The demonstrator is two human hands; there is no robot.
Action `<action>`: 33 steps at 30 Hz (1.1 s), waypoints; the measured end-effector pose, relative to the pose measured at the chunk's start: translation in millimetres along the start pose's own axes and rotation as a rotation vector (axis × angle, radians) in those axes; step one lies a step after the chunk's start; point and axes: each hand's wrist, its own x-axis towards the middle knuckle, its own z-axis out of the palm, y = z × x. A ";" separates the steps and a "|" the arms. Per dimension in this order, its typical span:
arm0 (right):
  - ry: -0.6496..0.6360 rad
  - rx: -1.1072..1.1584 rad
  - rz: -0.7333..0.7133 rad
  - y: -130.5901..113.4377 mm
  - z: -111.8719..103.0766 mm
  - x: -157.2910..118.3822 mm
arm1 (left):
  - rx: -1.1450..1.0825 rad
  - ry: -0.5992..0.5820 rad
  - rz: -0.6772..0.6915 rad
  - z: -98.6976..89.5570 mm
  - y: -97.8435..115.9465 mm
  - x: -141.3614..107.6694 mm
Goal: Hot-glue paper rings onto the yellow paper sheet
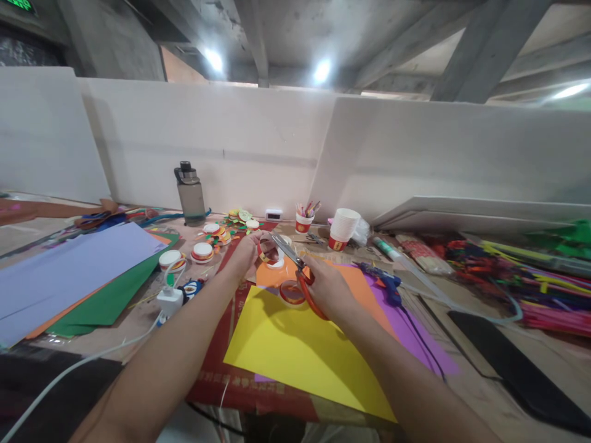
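Note:
My left hand (257,245) is closed on a small red and white paper ring (268,251), held up above the sheets. In my right hand (324,284) are red-handled scissors (302,277), their blades pointing up and left, close beside the ring. Whether the blades touch it I cannot tell. Below the hands, a yellow sheet (295,351) lies over orange paper (355,286) and purple paper (429,344). Another red-rimmed ring (292,291) rests at the yellow sheet's upper edge, under the scissors.
A water bottle (191,197) stands at the back left, near flat cup pieces (202,251). Stacked white cups (344,227) and a cup of pencils (303,221) stand behind. A blue glue gun (390,286) with its cord lies right; a white plug (170,300) lies left.

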 end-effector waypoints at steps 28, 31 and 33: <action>0.028 0.043 -0.035 -0.9 -1.6 -1.4 | 0.121 -0.104 -0.004 2.8 1.0 -7.9; 0.011 0.049 -0.030 -2.3 -3.6 -1.1 | 0.126 -0.111 -0.006 -0.1 0.1 -6.2; -0.009 0.069 -0.008 -1.0 -5.1 0.6 | 0.117 -0.127 0.015 -3.2 -2.3 -3.9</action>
